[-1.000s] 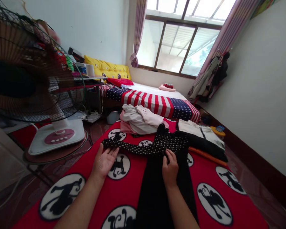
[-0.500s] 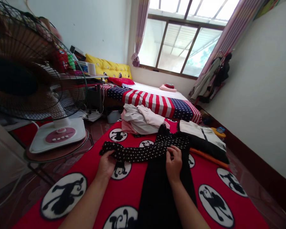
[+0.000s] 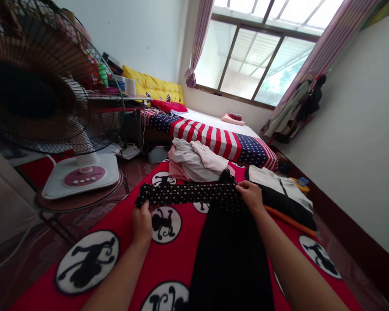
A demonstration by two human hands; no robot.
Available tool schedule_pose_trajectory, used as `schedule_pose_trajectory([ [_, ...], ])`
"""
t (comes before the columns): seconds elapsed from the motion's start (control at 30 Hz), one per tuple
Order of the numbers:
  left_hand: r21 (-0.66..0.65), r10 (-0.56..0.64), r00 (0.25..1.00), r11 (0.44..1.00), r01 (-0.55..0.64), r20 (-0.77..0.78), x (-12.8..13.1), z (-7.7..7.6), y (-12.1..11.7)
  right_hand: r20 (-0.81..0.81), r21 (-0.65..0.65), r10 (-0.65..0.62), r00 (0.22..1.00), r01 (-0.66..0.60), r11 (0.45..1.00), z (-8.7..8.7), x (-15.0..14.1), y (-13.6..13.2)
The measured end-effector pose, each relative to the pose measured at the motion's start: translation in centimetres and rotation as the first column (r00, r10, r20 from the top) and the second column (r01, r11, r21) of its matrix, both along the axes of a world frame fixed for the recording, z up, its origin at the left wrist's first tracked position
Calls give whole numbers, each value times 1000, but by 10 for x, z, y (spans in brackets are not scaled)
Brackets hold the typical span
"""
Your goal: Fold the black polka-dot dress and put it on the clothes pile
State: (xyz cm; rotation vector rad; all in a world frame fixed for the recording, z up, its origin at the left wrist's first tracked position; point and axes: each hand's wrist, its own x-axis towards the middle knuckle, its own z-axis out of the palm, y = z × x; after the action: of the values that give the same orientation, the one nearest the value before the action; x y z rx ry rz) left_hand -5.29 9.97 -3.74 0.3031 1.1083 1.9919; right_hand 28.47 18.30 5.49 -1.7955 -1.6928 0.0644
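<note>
The left hand's fingers point(image 3: 143, 212) curl closed over the left end of a black polka-dot garment point(image 3: 188, 194), and the right hand's fingers point(image 3: 244, 186) grip its right end, so its top band stretches crosswise between the 2 hands, long axis left to right. Its plain black length point(image 3: 230, 259) runs from the band toward the person, flat on a red blanket point(image 3: 181, 263) printed with monkey circles. Just beyond the right hand lies a folded black-and-white garment point(image 3: 282, 194).
</note>
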Motion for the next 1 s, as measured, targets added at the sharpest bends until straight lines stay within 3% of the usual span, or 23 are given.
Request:
schedule_pose_trajectory([
  [0.07,-66,24,998,997,-28,-63,0,-2,1,-60,86,-102,993,107,991,2,0,-6],
  [0.13,-75,1,1000,997,0,15,2,2,2,-81,95,-141,987,148,984,0,0,-13],
  [0.23,-5,-38,955,999,41,294,2,15,3,-42,-111,-25,999,20,994,-5,5,-21],
  [0.3,33,-73,897,997,65,436,0,21,3,-18,-271,52,998,-55,961,-7,12,-24],
  [0.37,46,-97,857,995,86,505,-2,25,2,61,-318,72,996,-49,947,-7,19,-24],
  [0.47,58,-101,847,995,83,522,-3,26,-1,220,-253,87,971,-29,967,-6,28,-24],
  [0.53,68,-104,852,994,81,513,-2,27,-3,254,-278,125,959,-52,959,-5,32,-24],
  [0.7,40,-103,854,995,96,510,1,33,-7,217,-400,161,963,-63,914,5,36,-16],
  [0.87,66,-122,860,992,103,496,2,35,-7,177,-218,53,983,-13,976,15,33,-4],
  [1.0,109,-141,859,989,100,492,1,33,-6,106,-239,21,994,5,971,1,34,0],
])
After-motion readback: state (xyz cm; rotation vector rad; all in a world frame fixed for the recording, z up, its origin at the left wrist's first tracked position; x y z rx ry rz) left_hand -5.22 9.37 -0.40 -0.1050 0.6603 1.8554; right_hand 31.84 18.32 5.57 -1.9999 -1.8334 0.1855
